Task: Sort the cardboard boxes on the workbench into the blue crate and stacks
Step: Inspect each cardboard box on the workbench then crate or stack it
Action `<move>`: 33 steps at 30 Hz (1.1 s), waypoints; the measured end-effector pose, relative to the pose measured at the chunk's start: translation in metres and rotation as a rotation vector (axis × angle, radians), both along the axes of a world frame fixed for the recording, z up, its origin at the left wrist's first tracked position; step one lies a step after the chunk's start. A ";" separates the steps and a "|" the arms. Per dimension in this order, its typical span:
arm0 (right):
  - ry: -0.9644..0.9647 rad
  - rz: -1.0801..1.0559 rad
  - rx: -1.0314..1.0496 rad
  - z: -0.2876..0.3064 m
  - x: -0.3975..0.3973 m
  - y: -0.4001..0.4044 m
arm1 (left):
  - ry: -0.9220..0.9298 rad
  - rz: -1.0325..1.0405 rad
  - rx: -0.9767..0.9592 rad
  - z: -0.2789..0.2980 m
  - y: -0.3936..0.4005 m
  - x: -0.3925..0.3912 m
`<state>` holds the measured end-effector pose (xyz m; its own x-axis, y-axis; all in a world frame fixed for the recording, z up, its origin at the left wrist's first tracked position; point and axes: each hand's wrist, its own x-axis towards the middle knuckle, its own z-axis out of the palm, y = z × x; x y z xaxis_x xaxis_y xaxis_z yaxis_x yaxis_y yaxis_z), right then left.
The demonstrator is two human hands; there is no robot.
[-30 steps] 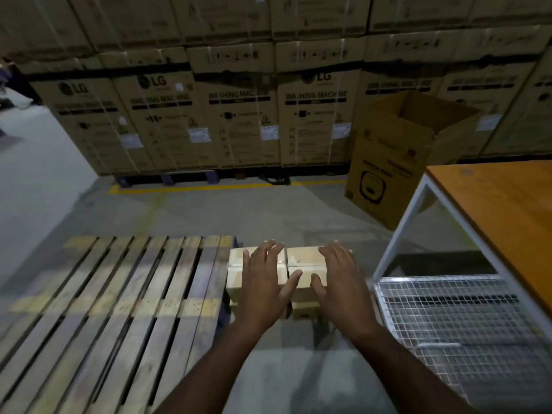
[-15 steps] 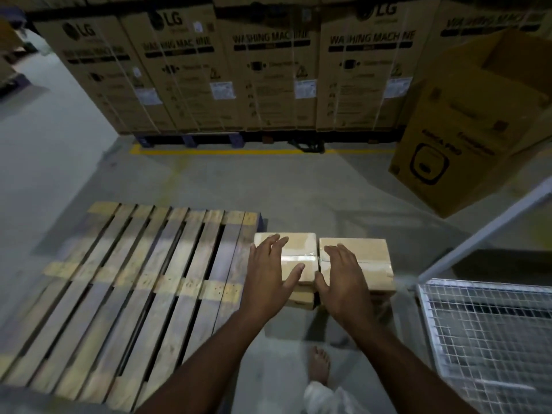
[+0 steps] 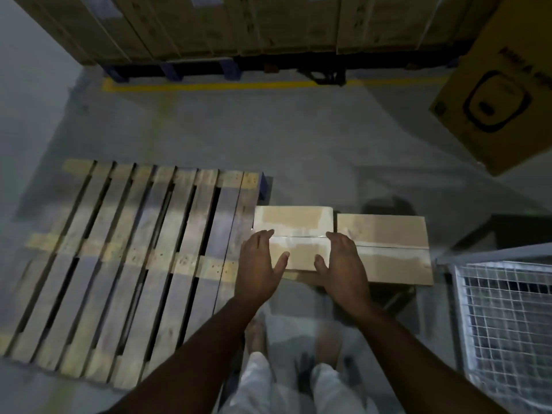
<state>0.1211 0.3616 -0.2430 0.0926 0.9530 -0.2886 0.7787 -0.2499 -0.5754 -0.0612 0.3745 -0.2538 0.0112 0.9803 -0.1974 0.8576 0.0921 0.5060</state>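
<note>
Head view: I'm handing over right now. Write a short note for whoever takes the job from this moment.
Left hand: on the left side of the left taped cardboard box, fingers along its edge, thumb on top.
Right hand: on the same box's right side, thumb on top; the box is held between both hands.
Right taped cardboard box sits beside it, untouched. Another box edge shows beneath the left one, so this looks like a stack.
Wooden pallet lies to the left, wire mesh shelf to the right.
Done: two boxes set side by side here.
Left: blue crate and workbench top are out of view; remaining boxes cannot be counted.
</note>
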 end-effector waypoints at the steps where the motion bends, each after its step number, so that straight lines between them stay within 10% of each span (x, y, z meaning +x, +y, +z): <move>1: 0.021 -0.014 -0.025 -0.016 -0.001 0.008 | -0.001 0.005 -0.016 -0.014 0.009 -0.004; 17: 0.106 -0.297 -0.359 -0.257 -0.017 0.111 | -0.185 0.395 -0.401 -0.269 0.113 -0.058; 33: -0.173 -0.347 -0.203 -0.303 -0.042 0.094 | -0.364 0.525 -0.625 -0.332 0.110 -0.094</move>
